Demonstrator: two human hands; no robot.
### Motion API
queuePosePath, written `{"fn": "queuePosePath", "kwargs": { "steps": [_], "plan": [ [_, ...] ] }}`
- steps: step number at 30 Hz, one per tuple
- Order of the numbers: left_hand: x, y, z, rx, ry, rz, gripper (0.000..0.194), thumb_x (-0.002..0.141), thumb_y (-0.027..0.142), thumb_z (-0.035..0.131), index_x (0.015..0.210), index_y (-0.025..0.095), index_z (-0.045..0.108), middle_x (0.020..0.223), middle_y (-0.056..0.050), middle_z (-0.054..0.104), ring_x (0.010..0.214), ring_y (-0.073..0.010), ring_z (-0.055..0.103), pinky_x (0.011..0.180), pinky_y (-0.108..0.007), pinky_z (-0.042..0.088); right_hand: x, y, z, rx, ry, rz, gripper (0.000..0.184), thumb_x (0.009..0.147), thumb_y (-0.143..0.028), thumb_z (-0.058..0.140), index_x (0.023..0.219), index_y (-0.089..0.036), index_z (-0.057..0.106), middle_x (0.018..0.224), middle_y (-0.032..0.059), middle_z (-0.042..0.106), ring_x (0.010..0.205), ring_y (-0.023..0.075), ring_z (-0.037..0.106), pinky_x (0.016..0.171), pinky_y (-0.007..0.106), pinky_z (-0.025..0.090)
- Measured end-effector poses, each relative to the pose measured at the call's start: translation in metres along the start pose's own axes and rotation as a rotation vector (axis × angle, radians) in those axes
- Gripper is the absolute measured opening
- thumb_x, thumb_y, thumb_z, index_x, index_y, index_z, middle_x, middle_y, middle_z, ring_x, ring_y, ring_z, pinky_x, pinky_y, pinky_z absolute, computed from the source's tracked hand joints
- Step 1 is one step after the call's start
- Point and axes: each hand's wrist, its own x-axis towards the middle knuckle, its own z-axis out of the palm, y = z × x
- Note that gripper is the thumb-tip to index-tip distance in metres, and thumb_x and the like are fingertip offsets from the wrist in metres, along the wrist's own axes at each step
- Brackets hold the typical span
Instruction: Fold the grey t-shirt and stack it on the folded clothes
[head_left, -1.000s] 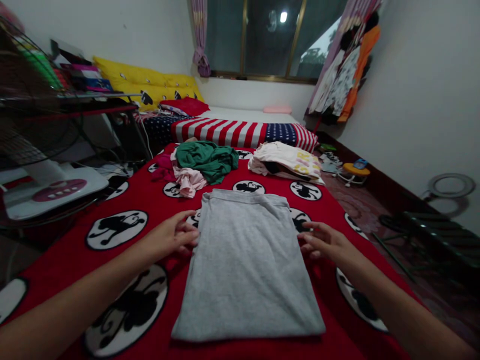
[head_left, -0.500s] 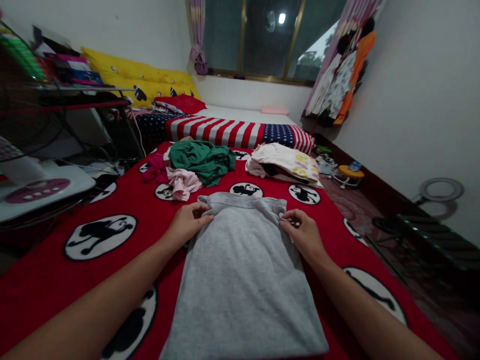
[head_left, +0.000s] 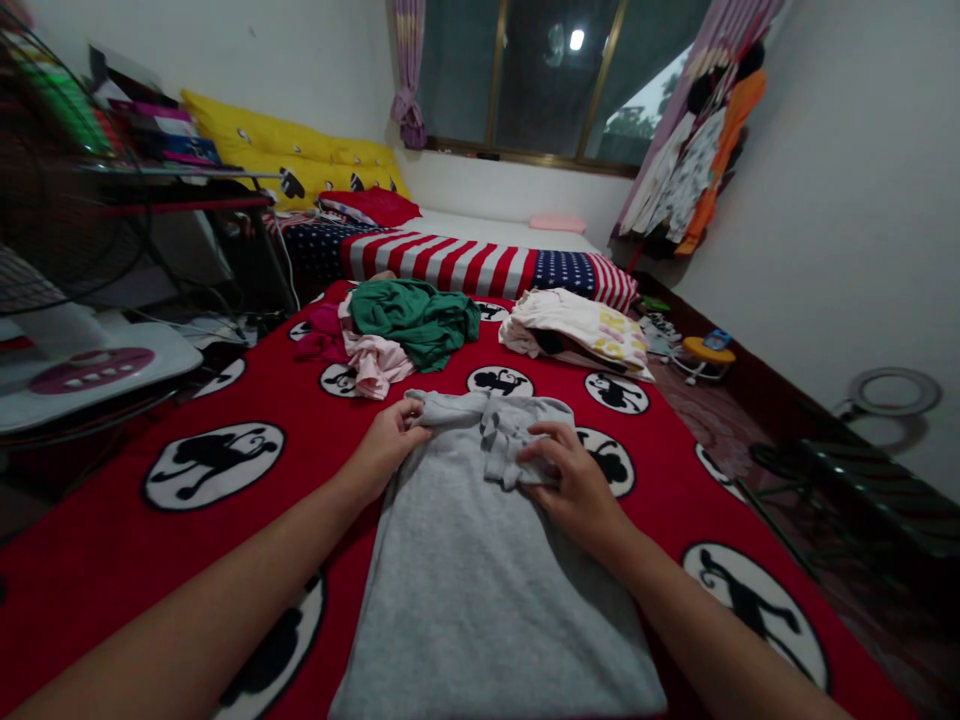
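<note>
A grey folded garment (head_left: pixel 480 560) lies flat on the red blanket (head_left: pixel 300 430) in front of me. My left hand (head_left: pixel 386 450) pinches its far left corner. My right hand (head_left: pixel 566 480) is closed on the far right corner and has pulled it inward, so the cloth bunches up near the top middle of the garment.
A heap of green and pink clothes (head_left: pixel 397 325) lies beyond on the blanket, and a stack of folded light clothes (head_left: pixel 577 325) to its right. A fan base (head_left: pixel 82 375) and cluttered table (head_left: pixel 150 180) stand left. A striped bed (head_left: pixel 465 260) lies further back; floor clutter sits right.
Both hands went from the garment's sides up to its far corners and gripped them. The right hand has since dragged its corner inward to the left, bunching the cloth.
</note>
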Motion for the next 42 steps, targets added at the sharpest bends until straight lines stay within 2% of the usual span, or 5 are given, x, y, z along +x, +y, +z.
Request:
{"fn": "queuePosePath", "kwargs": {
  "steps": [8, 17, 28, 32, 42],
  "plan": [
    [-0.004, 0.008, 0.012, -0.045, 0.066, 0.084, 0.093, 0.06, 0.028, 0.079, 0.141, 0.021, 0.034, 0.114, -0.01, 0.065, 0.084, -0.0187, 0.068, 0.074, -0.029, 0.054, 0.009, -0.008, 0.003, -0.01, -0.008, 0.034, 0.017, 0.075, -0.013, 0.055, 0.085, -0.021, 0.067, 0.096, 0.0048, 0.068, 0.095, 0.0239, 0.06, 0.083, 0.035, 0.045],
    [0.01, 0.008, -0.007, -0.035, 0.031, 0.043, 0.095, 0.061, 0.028, 0.078, 0.145, 0.02, 0.034, 0.128, -0.016, 0.06, 0.101, -0.0278, 0.065, 0.088, -0.04, 0.052, 0.044, 0.033, -0.008, 0.634, 0.296, 0.72, 0.051, 0.062, -0.032, 0.071, 0.11, -0.019, 0.059, 0.082, 0.0037, 0.069, 0.072, 0.0207, 0.063, 0.065, 0.03, 0.049],
    [0.012, -0.001, -0.009, 0.911, 0.29, 0.528, 0.057, 0.073, 0.02, 0.062, 0.13, 0.016, 0.054, 0.14, -0.014, 0.043, 0.132, -0.0311, 0.04, 0.11, -0.045, 0.034, 0.037, 0.036, -0.017, -0.195, 0.453, 0.134, 0.035, 0.079, -0.028, 0.055, 0.111, -0.017, 0.065, 0.127, 0.0149, 0.054, 0.117, 0.0292, 0.052, 0.099, 0.046, 0.042],
    [-0.014, 0.004, 0.016, 1.083, -0.014, 0.698, 0.052, 0.089, 0.034, 0.051, 0.139, 0.022, 0.044, 0.149, -0.01, 0.036, 0.138, -0.0261, 0.033, 0.114, -0.043, 0.027, 0.034, 0.019, -0.013, -0.273, 0.216, -0.103, 0.039, 0.093, -0.033, 0.044, 0.129, -0.022, 0.056, 0.133, 0.0095, 0.055, 0.126, 0.0223, 0.047, 0.109, 0.041, 0.034],
    [-0.013, -0.023, 0.019, 1.338, -0.325, 0.539, 0.068, 0.089, 0.063, 0.04, 0.147, 0.029, 0.033, 0.158, -0.007, 0.02, 0.145, -0.0317, 0.013, 0.115, -0.051, 0.012, 0.046, 0.075, -0.003, -0.568, -0.078, 0.267, 0.063, 0.095, -0.054, 0.035, 0.147, -0.018, 0.033, 0.154, 0.0133, 0.027, 0.143, 0.0306, 0.021, 0.111, 0.06, 0.018]
  ]
}}
